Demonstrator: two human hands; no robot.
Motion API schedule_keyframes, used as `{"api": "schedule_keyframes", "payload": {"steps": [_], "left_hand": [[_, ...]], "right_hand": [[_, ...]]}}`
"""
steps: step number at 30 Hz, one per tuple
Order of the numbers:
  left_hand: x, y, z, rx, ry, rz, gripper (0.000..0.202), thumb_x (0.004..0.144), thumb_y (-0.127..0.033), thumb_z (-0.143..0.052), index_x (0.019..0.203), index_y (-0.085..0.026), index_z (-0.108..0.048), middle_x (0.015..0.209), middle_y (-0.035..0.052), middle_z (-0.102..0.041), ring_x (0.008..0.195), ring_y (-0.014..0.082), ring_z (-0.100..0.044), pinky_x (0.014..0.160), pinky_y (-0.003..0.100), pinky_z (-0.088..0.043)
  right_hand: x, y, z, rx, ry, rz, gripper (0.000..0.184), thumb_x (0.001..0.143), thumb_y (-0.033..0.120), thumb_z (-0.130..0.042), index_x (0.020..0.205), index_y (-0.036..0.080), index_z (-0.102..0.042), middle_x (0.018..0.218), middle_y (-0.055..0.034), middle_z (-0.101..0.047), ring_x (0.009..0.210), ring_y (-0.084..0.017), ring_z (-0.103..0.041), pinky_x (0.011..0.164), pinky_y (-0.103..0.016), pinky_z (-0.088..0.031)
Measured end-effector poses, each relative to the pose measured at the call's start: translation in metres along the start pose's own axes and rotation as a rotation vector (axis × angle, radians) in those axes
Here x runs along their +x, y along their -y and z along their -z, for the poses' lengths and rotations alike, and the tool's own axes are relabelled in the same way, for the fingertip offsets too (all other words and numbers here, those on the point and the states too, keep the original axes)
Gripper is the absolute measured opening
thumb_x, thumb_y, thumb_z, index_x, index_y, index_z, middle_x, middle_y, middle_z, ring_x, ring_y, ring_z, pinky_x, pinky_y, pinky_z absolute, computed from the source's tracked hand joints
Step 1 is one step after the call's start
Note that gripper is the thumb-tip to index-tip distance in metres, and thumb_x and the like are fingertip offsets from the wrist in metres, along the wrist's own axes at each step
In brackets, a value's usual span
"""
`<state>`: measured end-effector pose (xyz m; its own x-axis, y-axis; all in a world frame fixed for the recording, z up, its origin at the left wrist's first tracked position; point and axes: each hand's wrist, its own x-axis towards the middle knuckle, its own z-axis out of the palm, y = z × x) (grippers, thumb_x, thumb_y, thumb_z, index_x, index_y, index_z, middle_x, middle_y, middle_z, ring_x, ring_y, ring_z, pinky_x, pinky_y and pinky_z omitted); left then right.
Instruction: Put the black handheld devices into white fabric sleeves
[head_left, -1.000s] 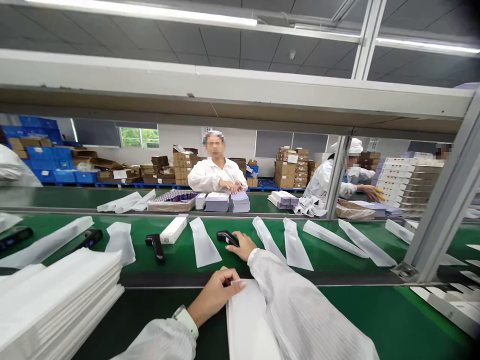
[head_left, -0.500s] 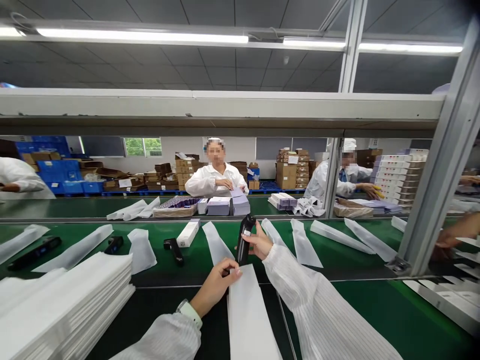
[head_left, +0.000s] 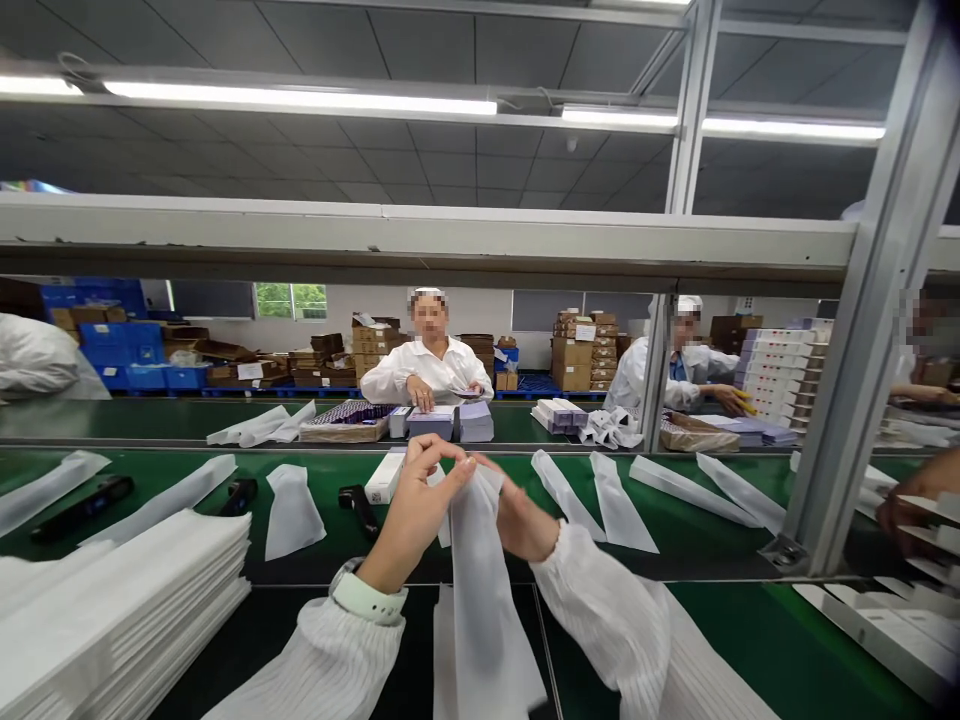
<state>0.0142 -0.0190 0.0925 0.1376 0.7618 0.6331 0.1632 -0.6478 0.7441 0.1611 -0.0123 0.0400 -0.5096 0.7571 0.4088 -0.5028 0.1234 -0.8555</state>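
In front of me a long white translucent sleeve bag (head_left: 484,580) hangs from its raised top end, its lower end by the near edge. My left hand (head_left: 426,490), with a pale green watch band on the wrist, pinches the bag's top edge between thumb and fingers. At the bag's right side my right hand (head_left: 525,510) is curled, its fingers reaching behind the top and slightly blurred. What lies in that hand is hidden. Another white sleeve bag (head_left: 444,640) lies underneath on the dark surface.
Left of me is a thick stack of white sleeve bags (head_left: 127,610). On the green belt (head_left: 337,560) lie black handheld devices (head_left: 361,510), a white box (head_left: 385,478) and several loose bags. A metal post (head_left: 862,300) stands at right. Opposite, a person (head_left: 427,365) handles purple-white boxes.
The black device held upright in my right hand is no longer visible. Both hands have come together and lifted the bag's top end off the surface.
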Motion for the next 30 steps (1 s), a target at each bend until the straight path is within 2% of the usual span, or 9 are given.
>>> {"api": "schedule_keyframes", "payload": {"steps": [3,7,10,13,16,19,21,25,30], "left_hand": [[0.003,-0.011,0.006,0.031,-0.021,-0.026,0.018,0.071,-0.037,-0.054,0.068,-0.019,-0.055,0.09,0.0015,-0.038,0.089,0.0169,-0.041,0.073,0.025,-0.034],[0.009,-0.012,0.007,0.068,-0.022,0.009,0.019,0.071,-0.038,-0.053,0.069,-0.019,-0.056,0.092,0.0016,-0.041,0.091,0.0185,-0.042,0.074,0.027,-0.034],[0.011,0.006,0.003,0.048,-0.066,0.044,0.025,0.073,-0.041,-0.051,0.093,-0.025,-0.052,0.099,0.0023,-0.041,0.093,0.0186,-0.04,0.074,0.028,-0.034],[0.001,0.038,0.001,0.094,-0.07,0.092,0.038,0.072,-0.042,-0.051,0.104,-0.025,-0.043,0.099,0.0035,-0.042,0.091,0.0178,-0.04,0.076,0.028,-0.033],[-0.023,0.07,0.003,0.195,0.306,0.195,0.033,0.066,-0.044,-0.055,0.087,-0.019,-0.05,0.082,0.0026,-0.046,0.081,0.018,-0.042,0.073,0.029,-0.034],[-0.047,0.089,0.008,0.291,0.686,0.328,0.037,0.057,-0.046,-0.061,0.081,-0.02,-0.052,0.08,0.0021,-0.047,0.082,0.0218,-0.041,0.073,0.033,-0.033],[-0.055,0.095,0.011,0.325,0.798,0.384,0.034,0.054,-0.042,-0.064,0.076,-0.019,-0.053,0.08,0.0025,-0.047,0.084,0.0237,-0.041,0.074,0.035,-0.032],[-0.056,0.099,0.012,0.299,0.733,0.404,0.025,0.062,-0.038,-0.056,0.076,-0.017,-0.052,0.08,0.0033,-0.048,0.081,0.0221,-0.045,0.068,0.03,-0.035],[-0.061,0.107,0.003,0.205,0.596,0.352,0.02,0.069,-0.035,-0.049,0.07,-0.015,-0.051,0.076,0.0004,-0.048,0.074,0.0166,-0.046,0.062,0.023,-0.034]], "right_hand": [[-0.004,-0.008,-0.007,-0.013,0.1,-0.056,0.085,0.052,0.053,-0.064,0.122,0.023,-0.027,0.103,-0.0111,-0.052,0.092,-0.025,-0.052,0.08,-0.04,-0.038],[-0.003,-0.012,-0.006,-0.047,-0.016,-0.071,0.069,0.056,0.039,-0.067,0.116,0.021,-0.037,0.09,-0.0059,-0.057,0.081,-0.019,-0.056,0.072,-0.034,-0.042],[0.005,-0.01,0.007,-0.09,-0.199,-0.089,0.052,0.057,0.034,-0.068,0.102,0.017,-0.049,0.083,-0.0039,-0.058,0.071,-0.015,-0.056,0.066,-0.029,-0.044],[0.016,-0.008,0.044,-0.132,-0.523,0.045,0.044,0.06,0.04,-0.063,0.095,0.017,-0.051,0.09,-0.0047,-0.058,0.079,-0.017,-0.056,0.071,-0.03,-0.045],[0.023,-0.012,0.101,-0.324,-0.815,0.158,0.043,0.066,0.046,-0.054,0.098,0.019,-0.048,0.103,-0.0053,-0.054,0.092,-0.018,-0.053,0.076,-0.028,-0.044],[0.021,-0.024,0.15,-0.733,-0.902,-0.062,0.042,0.07,0.047,-0.045,0.1,0.018,-0.049,0.104,-0.0083,-0.054,0.094,-0.021,-0.052,0.078,-0.031,-0.043],[0.015,-0.03,0.164,-0.882,-0.919,-0.175,0.043,0.065,0.043,-0.051,0.099,0.016,-0.051,0.102,-0.0119,-0.053,0.097,-0.026,-0.049,0.083,-0.04,-0.037],[0.006,-0.031,0.142,-1.106,-0.877,-0.062,0.048,0.064,0.038,-0.054,0.107,0.019,-0.047,0.106,-0.0102,-0.049,0.105,-0.028,-0.039,0.088,-0.045,-0.026],[-0.008,-0.053,0.064,-1.042,-0.309,-0.058,0.03,0.067,0.037,-0.055,0.091,0.019,-0.056,0.083,-0.0047,-0.058,0.08,-0.019,-0.053,0.07,-0.031,-0.04]]}}
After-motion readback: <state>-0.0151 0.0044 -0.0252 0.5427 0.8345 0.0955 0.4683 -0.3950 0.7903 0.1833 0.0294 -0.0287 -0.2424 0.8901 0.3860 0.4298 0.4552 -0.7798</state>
